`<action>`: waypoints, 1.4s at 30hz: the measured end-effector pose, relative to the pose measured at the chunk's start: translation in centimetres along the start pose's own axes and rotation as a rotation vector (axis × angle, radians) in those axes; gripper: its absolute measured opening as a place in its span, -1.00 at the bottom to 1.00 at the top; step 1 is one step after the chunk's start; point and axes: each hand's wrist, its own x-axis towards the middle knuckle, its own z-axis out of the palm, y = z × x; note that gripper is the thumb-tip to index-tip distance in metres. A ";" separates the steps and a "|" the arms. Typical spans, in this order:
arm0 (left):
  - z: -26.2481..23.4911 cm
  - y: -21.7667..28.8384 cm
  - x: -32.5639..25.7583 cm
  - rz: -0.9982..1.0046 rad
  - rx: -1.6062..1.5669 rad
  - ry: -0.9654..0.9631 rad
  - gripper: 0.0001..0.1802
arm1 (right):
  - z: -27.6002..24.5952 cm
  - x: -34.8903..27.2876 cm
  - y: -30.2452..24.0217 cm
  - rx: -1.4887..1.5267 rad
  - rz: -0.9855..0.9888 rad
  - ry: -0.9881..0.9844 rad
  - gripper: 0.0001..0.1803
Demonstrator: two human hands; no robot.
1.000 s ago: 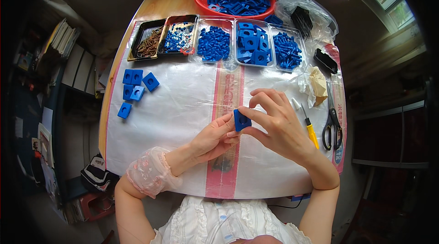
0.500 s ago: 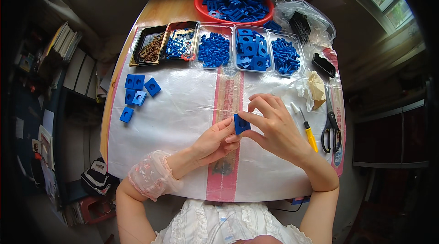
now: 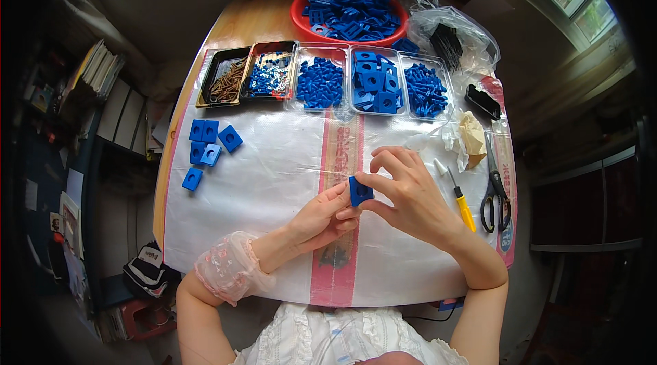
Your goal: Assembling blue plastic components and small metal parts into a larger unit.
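Blue block [image 3: 356, 196], hole [image 3: 363, 190] toward camera, long axis unclear

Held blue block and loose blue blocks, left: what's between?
Head view: left hand at the held blue block, then bare white sheet to the loose blocks.

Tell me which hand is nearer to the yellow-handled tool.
Right. The right hand is just left of the yellow-handled tool, not touching it; the left hand is farther off to the left, on the far side of the square blue piece.

Wht ruffled top [image 3: 301, 337]; sheer pink L oversleeve [image 3: 229, 268].
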 end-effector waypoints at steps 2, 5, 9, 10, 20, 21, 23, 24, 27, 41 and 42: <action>0.0 0.0 0.0 0.000 0.000 -0.016 -0.69 | -0.1 -0.1 0.0 0.021 0.049 -0.052 -0.51; 0.0 0.0 0.0 0.000 -0.003 -0.007 -0.69 | -0.1 -0.1 0.0 0.024 0.056 -0.052 -0.52; -0.2 0.0 0.1 -0.001 -0.001 -0.010 -0.69 | -0.1 -0.1 0.1 0.018 0.025 -0.023 -0.55; -0.1 0.0 0.1 -0.001 -0.003 0.000 -0.69 | 0.0 0.0 0.1 0.008 -0.004 0.004 -0.57; 0.6 0.2 0.0 -0.012 0.005 0.055 -0.76 | 0.1 0.0 0.2 0.010 -0.017 0.025 -0.58; 0.6 0.3 0.0 -0.012 0.003 0.051 -0.76 | 0.2 0.0 0.2 0.012 -0.017 0.027 -0.58; 0.5 0.2 0.0 -0.013 0.001 0.042 -0.77 | 0.2 0.0 0.2 0.015 -0.015 0.033 -0.58; 0.4 0.2 0.0 -0.013 -0.009 0.044 -0.75 | 0.2 0.0 0.2 0.020 -0.012 0.028 -0.58; 0.4 0.2 -0.1 -0.013 -0.014 0.061 -0.75 | 0.2 0.0 0.2 0.033 -0.007 0.022 -0.58; 1.1 0.4 -0.1 -0.019 0.034 0.071 -0.78 | 0.3 -0.1 0.3 0.064 0.000 0.014 -0.59; 1.1 0.4 -0.1 -0.019 0.033 0.071 -0.78 | 0.3 -0.1 0.3 0.063 -0.001 0.016 -0.59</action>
